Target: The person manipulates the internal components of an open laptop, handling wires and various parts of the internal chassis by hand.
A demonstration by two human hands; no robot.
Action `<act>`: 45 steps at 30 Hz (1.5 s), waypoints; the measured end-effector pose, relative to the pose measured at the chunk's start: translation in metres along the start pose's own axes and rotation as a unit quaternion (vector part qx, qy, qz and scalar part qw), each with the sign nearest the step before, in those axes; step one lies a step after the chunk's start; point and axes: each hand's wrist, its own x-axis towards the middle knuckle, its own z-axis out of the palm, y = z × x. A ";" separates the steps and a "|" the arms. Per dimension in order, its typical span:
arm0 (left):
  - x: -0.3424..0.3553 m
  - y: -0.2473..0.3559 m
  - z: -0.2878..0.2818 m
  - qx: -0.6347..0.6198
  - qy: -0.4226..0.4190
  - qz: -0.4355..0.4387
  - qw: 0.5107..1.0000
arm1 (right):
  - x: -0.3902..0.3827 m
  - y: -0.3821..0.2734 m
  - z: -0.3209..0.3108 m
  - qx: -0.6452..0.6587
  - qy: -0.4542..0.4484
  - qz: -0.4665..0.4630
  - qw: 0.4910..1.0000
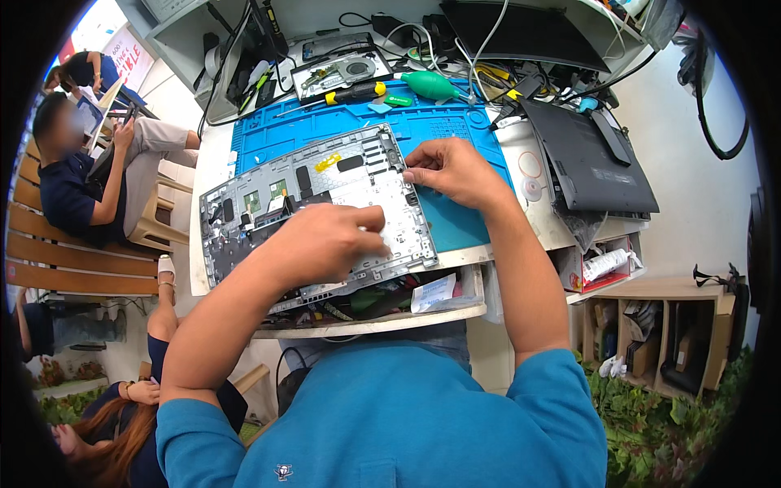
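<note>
A silver-grey laptop chassis (399, 218), with its inner side up, lies at an angle on the blue repair mat (272, 130). Dark panels, black pads and a strip of yellow tape show on it. At its right edge my right hand (455, 172) pinches the rim between thumb and fingers. My left hand (329, 244) hovers over the middle of the chassis with curled fingers. Motion smears its fingertips, and whether anything is between them cannot be made out. My left forearm hides part of the chassis's near left side.
Behind the chassis lie a yellow-black screwdriver (354, 93), a green air blower (429, 84) and an opened device with a fan (342, 73). A dark closed laptop (590, 159) rests at the right. Below the tabletop, an open drawer (472, 294) holds parts. People sit at the left.
</note>
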 end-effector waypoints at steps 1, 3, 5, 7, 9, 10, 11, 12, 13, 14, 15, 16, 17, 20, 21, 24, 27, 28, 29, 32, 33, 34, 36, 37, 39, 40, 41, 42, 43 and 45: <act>-0.003 0.001 -0.003 -0.003 0.003 -0.025 1.000 | -0.001 -0.001 -0.001 0.000 -0.001 0.004 1.000; -0.013 0.003 -0.004 -0.016 0.016 -0.059 0.998 | -0.001 -0.002 -0.002 -0.001 -0.005 0.010 1.000; -0.021 0.010 -0.002 -0.025 0.012 -0.080 0.996 | 0.000 -0.001 -0.003 -0.001 -0.012 0.016 1.000; -0.030 0.016 0.008 -0.013 0.052 -0.095 0.994 | 0.000 -0.003 -0.002 0.000 -0.010 0.012 1.000; -0.035 0.022 0.013 0.014 0.101 -0.127 0.987 | -0.001 -0.005 -0.001 -0.002 -0.007 0.011 1.000; -0.036 0.023 0.013 0.014 0.115 -0.148 0.982 | -0.002 -0.006 -0.001 -0.004 -0.005 0.012 1.000; -0.039 0.023 0.012 0.014 0.128 -0.169 0.977 | -0.003 -0.007 -0.001 -0.005 -0.003 0.012 1.000; -0.040 0.023 0.011 0.014 0.144 -0.190 0.971 | -0.003 -0.009 -0.001 -0.010 0.001 0.013 1.000; -0.041 0.024 0.011 0.012 0.138 -0.186 0.973 | -0.004 -0.010 -0.001 -0.015 0.004 0.014 1.000; -0.042 0.023 0.013 0.010 0.132 -0.183 0.974 | -0.004 -0.011 -0.002 -0.020 0.008 0.015 1.000; -0.043 0.023 0.013 0.009 0.125 -0.179 0.976 | -0.004 -0.012 -0.002 -0.019 0.006 0.014 1.000; -0.044 0.022 0.014 0.008 0.124 -0.178 0.976 | -0.004 -0.011 -0.003 -0.018 0.004 0.013 1.000; -0.043 0.020 0.014 0.007 0.124 -0.176 0.976 | -0.004 -0.010 -0.003 -0.017 0.003 0.012 1.000; -0.041 0.017 0.014 0.002 0.115 -0.173 0.978 | -0.003 -0.007 0.000 -0.015 0.008 0.005 1.000; -0.041 0.016 0.013 0.000 0.110 -0.171 0.979 | -0.003 -0.006 0.000 -0.015 0.007 0.005 1.000; -0.040 0.014 0.014 0.008 0.103 -0.165 0.981 | -0.002 -0.005 -0.001 -0.014 0.006 0.011 1.000; -0.040 0.012 0.012 -0.004 0.094 -0.155 0.983 | -0.004 -0.010 -0.001 -0.016 0.006 0.022 1.000; -0.040 0.012 0.012 -0.005 0.091 -0.158 0.983 | -0.005 -0.012 -0.001 -0.018 0.008 0.022 1.000; -0.040 0.011 0.012 -0.007 0.089 -0.161 0.983 | -0.005 -0.013 -0.001 -0.020 0.011 0.023 0.999; -0.039 0.013 0.010 -0.016 0.081 -0.174 0.981 | -0.005 -0.012 -0.001 -0.017 0.010 0.025 1.000; -0.038 0.014 0.010 -0.020 0.079 -0.180 0.980 | -0.005 -0.011 -0.001 -0.017 0.009 0.021 1.000; -0.038 0.014 0.010 -0.016 0.078 -0.173 0.982 | -0.004 -0.007 -0.001 -0.017 0.007 0.017 1.000; -0.036 0.011 0.009 -0.008 0.076 -0.158 0.984 | -0.003 -0.006 0.000 -0.018 0.006 0.014 1.000; -0.035 0.009 0.007 -0.006 0.063 -0.154 0.986 | -0.004 -0.008 0.000 -0.018 0.005 0.015 1.000; -0.031 0.003 0.003 -0.003 0.038 -0.145 0.989 | -0.004 -0.008 0.000 -0.019 0.006 0.013 1.000; -0.030 0.000 0.001 -0.003 0.030 -0.132 0.991 | -0.003 -0.005 0.000 -0.020 0.007 0.009 1.000; -0.028 -0.003 -0.001 -0.002 0.021 -0.120 0.993 | -0.003 -0.004 0.000 -0.020 0.009 0.006 1.000; -0.026 -0.006 -0.003 -0.001 0.013 -0.108 0.994 | -0.003 -0.006 0.000 -0.021 0.009 0.011 1.000; -0.025 -0.008 -0.005 0.005 0.006 -0.096 0.995 | -0.004 -0.009 0.000 -0.022 0.009 0.017 1.000; -0.022 -0.012 -0.008 0.016 -0.007 -0.070 0.997 | -0.005 -0.011 0.000 -0.018 0.010 0.024 0.999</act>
